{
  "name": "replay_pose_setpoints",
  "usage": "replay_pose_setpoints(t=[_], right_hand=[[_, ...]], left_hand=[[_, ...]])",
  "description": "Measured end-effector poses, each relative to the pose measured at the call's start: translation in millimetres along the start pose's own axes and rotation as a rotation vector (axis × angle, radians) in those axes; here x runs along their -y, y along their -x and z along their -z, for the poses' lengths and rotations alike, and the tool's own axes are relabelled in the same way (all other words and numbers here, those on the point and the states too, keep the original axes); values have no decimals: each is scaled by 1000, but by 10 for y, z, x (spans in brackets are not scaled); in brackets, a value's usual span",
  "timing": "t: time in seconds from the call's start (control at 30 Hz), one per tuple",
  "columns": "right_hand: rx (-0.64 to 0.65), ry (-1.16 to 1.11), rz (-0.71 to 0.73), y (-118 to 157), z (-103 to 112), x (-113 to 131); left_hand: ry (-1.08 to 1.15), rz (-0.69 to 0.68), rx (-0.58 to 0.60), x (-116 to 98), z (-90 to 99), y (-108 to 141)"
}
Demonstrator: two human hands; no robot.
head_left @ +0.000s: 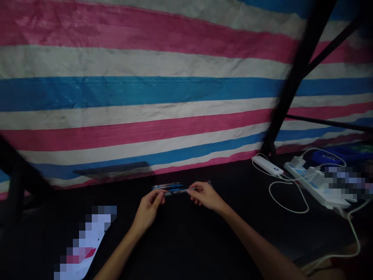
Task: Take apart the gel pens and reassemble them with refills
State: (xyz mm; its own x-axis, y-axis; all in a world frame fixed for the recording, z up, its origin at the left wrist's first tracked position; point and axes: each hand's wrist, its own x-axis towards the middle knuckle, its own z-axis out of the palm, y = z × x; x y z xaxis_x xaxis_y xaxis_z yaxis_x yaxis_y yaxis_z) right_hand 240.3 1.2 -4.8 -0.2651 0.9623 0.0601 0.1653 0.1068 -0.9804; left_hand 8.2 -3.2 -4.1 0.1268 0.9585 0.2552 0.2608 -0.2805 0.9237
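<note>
Between my two hands, over the black table, a slim pen point(178, 191) lies almost level. My left hand point(150, 206) is closed on its left end with the thumb and fingertips. The right end is pinched by my right hand point(205, 195); whether the pen is whole or in two parts I cannot tell in the dim light. Just behind my left hand, several blue and dark pens point(166, 185) lie side by side on the table. A small dark tip point(209, 182) shows behind my right hand, and its kind is unclear.
A white power strip point(319, 186) with plugs and looping cables is at right, beside a white elongated device point(267, 166). A pixelated pale sheet or screen point(90, 241) lies at left. Black metal legs point(287, 101) stand before a striped tarp point(145, 89).
</note>
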Motion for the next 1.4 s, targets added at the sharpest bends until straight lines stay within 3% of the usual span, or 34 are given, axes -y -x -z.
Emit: replay_pose_setpoints(t=[0.37,0.63,0.83,1.1,1.4], right_hand=[[-11,-191,26,-5,-95,-51],[-166,-141,143,-38,-129,-123],[-262,-96,155,-45,-112,-116],[-246,-470,126,-15,-135,5],[-279,-583,117,-22,-82,4]], left_hand=[[12,-19,17,48,5,-16],[10,-26,46,85,-27,-14],[-63,10,84,62,-42,6],[-64,43,53,-17,-62,11],[3,72,23,-84,-79,20]])
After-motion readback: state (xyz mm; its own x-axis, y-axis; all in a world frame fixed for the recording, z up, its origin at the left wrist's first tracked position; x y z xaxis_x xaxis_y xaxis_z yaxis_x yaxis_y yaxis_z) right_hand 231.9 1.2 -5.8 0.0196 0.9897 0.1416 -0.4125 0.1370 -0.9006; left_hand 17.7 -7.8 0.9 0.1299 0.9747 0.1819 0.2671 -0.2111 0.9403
